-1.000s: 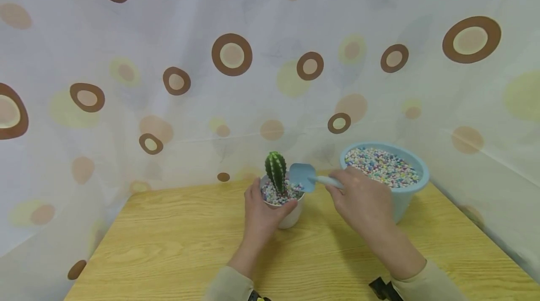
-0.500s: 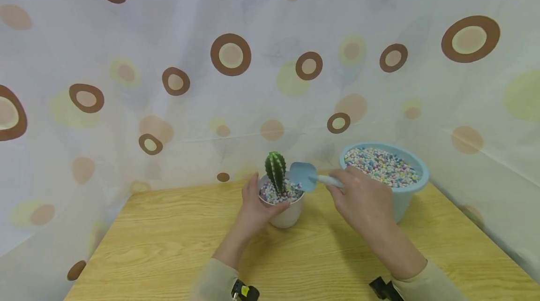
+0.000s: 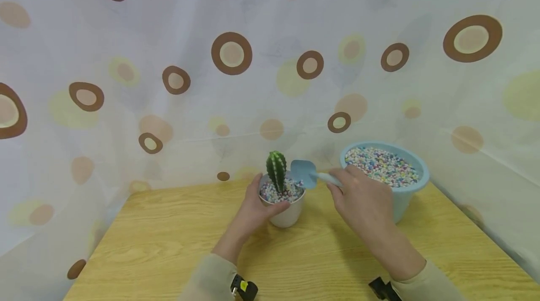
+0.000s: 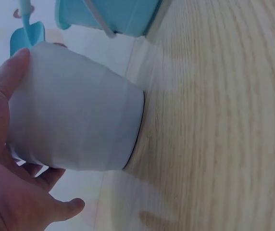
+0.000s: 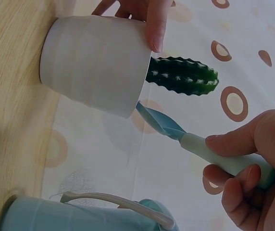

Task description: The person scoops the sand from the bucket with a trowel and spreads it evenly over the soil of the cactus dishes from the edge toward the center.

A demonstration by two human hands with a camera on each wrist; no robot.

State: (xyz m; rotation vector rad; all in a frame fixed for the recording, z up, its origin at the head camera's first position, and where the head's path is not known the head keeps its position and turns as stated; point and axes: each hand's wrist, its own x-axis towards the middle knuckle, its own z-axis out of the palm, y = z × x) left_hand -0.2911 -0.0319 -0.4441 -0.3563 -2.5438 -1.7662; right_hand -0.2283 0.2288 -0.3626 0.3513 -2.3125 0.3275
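A white pot [image 3: 288, 214] [image 4: 75, 125] [image 5: 96, 62] stands on the wooden table [image 3: 168, 244], filled with coloured pebbles and holding a green cactus [image 3: 276, 171] [image 5: 183, 76]. My left hand [image 3: 253, 207] [image 4: 5, 159] grips the pot from its left side, thumb on the front rim. My right hand [image 3: 363, 202] [image 5: 245, 163] holds a light blue scoop [image 3: 304, 172] [image 5: 164, 124] by its handle. The scoop's blade hovers over the pot's right rim, next to the cactus.
A light blue bucket [image 3: 411, 193] [image 5: 80, 214] full of coloured pebbles stands at the right, behind my right hand. A dotted curtain [image 3: 211, 80] closes off the back and sides. The table's left half and front are bare wood.
My left hand shifted its grip on the pot, the forearm swinging left. The scoop rose slightly and stays over the pot's rim.
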